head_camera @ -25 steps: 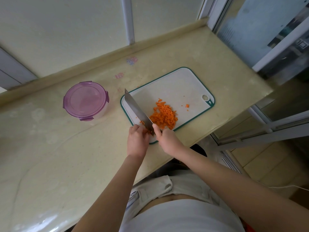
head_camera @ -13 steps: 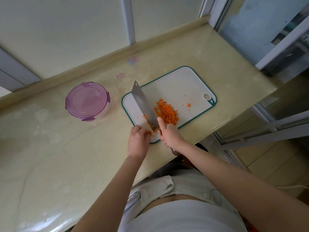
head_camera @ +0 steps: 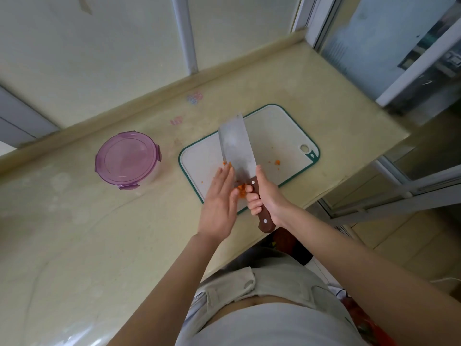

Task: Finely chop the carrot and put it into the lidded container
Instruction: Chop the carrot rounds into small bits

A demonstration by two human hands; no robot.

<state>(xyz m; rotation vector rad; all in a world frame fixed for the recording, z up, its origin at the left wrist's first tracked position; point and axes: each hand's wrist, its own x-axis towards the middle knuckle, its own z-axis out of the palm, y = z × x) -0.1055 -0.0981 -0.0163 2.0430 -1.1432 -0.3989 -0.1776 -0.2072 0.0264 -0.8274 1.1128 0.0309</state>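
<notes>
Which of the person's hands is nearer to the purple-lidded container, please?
Left. The left hand sits right of the container; the right hand, gripping the knife handle, is farther right.

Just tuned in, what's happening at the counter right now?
The person's right hand grips the cleaver by its wooden handle, with the blade's flat side turned up over the white cutting board. The left hand, fingers straight, presses chopped carrot against the blade near the handle. A few bits lie on the board. The purple-lidded container sits beside it, lid on.
</notes>
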